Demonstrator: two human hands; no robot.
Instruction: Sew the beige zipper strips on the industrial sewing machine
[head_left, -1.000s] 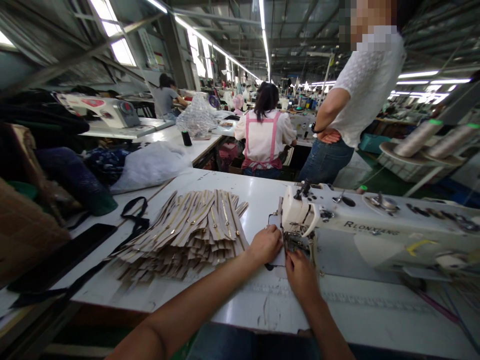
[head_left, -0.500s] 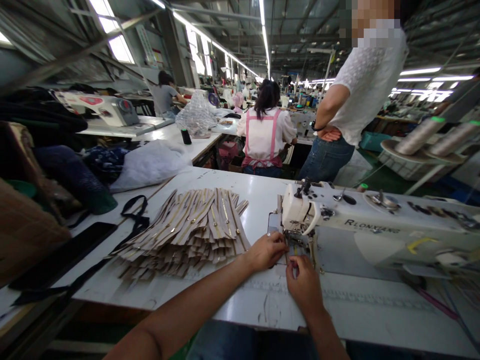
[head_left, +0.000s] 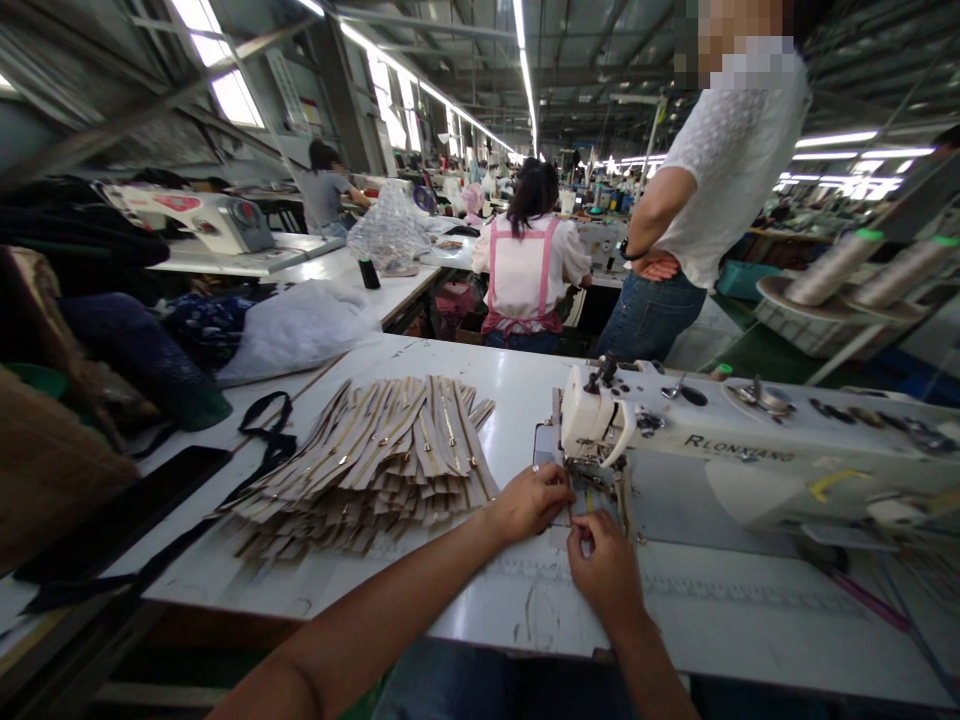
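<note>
- Black strap (head_left: 266, 440): lies at the far left of the white desk (head_left: 480, 600), apart from both hands.
- Zipper stack (head_left: 375, 460): beige tapes with gold teeth, fanned out on the desk just left of the left hand; none is being touched.
- Left hand (head_left: 529, 500): rests on the desk beside the presser foot, fingers curled onto a small piece at the needle; how firm the grip is cannot be told.
- Piece (head_left: 589, 503): sits under the machine head between the two hands; mostly hidden, with a yellowish strip showing.
- Right hand (head_left: 604, 565): grip pinched shut on the near end of the piece.
- Step, as judged: aligning the piece at the needle; the next move calls for both hands to keep it straight.
- Sewing machine (head_left: 750, 450): white, extends rightward.
</note>
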